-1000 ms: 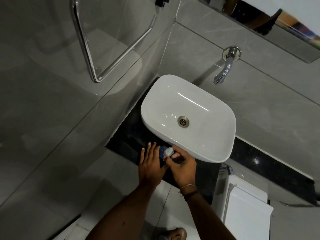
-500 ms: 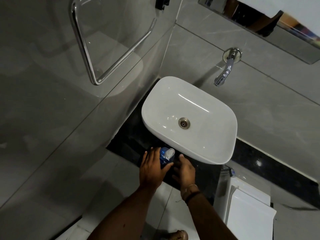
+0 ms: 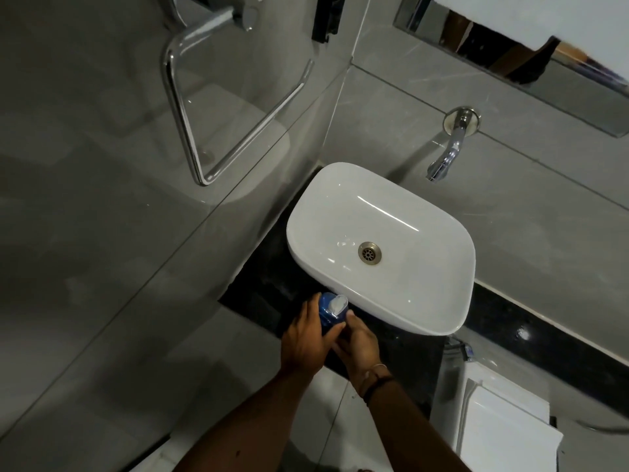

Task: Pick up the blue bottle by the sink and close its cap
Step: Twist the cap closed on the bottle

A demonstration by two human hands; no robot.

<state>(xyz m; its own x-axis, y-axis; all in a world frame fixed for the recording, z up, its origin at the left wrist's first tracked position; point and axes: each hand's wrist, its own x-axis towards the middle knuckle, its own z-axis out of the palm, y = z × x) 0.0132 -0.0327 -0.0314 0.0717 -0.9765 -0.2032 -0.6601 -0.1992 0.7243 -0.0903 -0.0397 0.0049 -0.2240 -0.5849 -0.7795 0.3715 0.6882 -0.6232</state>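
Low centre of the frame, the small blue plastic bottle (image 3: 327, 313) stands at the front edge of the black stone tabletop (image 3: 272, 284), right against the near rim of the white rounded ceramic basin (image 3: 442, 301), and its pale flip cap (image 3: 337, 304) is tipped up, not yet shut. The left hand (image 3: 304, 338) is wrapped around the bottle's left side, fingers curled on the body; the right hand (image 3: 359, 342) comes in from the other side, thumb up near the bottle's shoulder, its other fingers hidden, so how firmly it grips I cannot tell. This looks like the grasp stage, with the closing to come. Next it needs a steady left hold while a right thumb or finger presses that cap flat. Upper right, a chrome wall tap (image 3: 449, 148); upper left, a chrome rail (image 3: 183, 107).
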